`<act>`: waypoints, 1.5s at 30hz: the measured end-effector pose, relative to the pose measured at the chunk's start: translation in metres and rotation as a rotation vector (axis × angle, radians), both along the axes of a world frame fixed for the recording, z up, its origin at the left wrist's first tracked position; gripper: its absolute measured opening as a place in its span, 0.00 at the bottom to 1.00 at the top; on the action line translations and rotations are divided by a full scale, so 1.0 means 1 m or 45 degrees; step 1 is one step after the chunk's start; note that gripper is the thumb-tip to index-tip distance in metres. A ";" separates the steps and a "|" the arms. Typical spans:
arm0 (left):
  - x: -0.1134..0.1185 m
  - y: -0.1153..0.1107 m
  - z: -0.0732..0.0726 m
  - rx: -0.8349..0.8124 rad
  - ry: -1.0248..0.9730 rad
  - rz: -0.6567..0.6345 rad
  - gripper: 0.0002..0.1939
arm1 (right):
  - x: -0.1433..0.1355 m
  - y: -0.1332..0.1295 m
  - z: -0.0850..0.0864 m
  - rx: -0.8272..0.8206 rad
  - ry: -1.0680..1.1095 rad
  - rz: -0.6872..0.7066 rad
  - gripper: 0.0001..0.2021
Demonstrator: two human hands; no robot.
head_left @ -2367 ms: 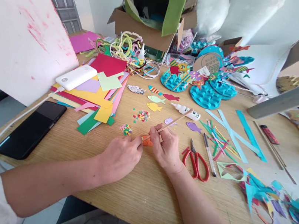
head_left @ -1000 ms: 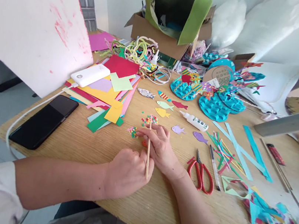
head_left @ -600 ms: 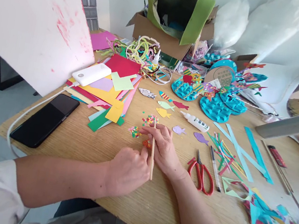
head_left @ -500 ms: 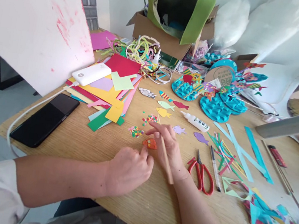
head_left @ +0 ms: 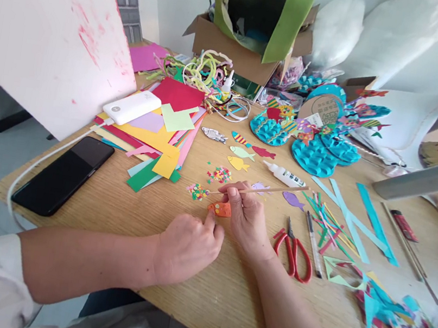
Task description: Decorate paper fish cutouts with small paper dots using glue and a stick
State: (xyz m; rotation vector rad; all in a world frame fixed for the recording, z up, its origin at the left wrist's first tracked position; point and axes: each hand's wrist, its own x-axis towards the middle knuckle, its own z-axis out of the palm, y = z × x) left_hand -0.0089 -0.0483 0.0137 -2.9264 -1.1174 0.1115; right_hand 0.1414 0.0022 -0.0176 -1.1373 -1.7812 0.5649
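An orange paper fish (head_left: pixel 222 209) with yellow dots lies on the wooden table. The index fingertip of my left hand (head_left: pixel 190 245) presses it down at its head end, and that hand's other fingers are curled in. My right hand (head_left: pixel 247 215) pinches a thin wooden stick (head_left: pixel 276 190), whose left tip reaches a pile of colourful paper dots (head_left: pixel 197 191). The fish's tail end is hidden behind the right hand. A second pile of dots (head_left: pixel 219 174) lies just beyond. Past the hands are a yellow paper fish (head_left: pixel 237 163) and a light purple one (head_left: pixel 259 187).
Red-handled scissors (head_left: pixel 292 254), a pen (head_left: pixel 314 247) and paper strips lie to the right. A glue bottle (head_left: pixel 285 175) rests behind the hands. Stacked coloured paper (head_left: pixel 177 95), a power bank (head_left: pixel 132 107) and a phone (head_left: pixel 64 175) occupy the left.
The stick in my right hand has swung from pointing down toward me to lying nearly level, its left tip now at the near dot pile. My left finger stays on the orange fish.
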 end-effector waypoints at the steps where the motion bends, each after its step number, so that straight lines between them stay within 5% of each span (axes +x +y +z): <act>1: 0.000 0.000 0.000 -0.003 0.003 -0.002 0.13 | 0.000 0.000 0.000 0.006 -0.015 0.006 0.16; 13: 0.001 0.000 -0.002 0.019 -0.038 0.012 0.14 | -0.002 0.000 0.001 0.017 -0.014 -0.009 0.17; 23: 0.000 0.001 0.000 0.007 -0.014 0.015 0.11 | 0.009 -0.006 0.008 0.034 0.175 -0.279 0.20; 45: 0.000 0.002 0.002 0.030 0.025 0.013 0.13 | 0.013 -0.008 0.007 0.193 -0.100 -0.092 0.18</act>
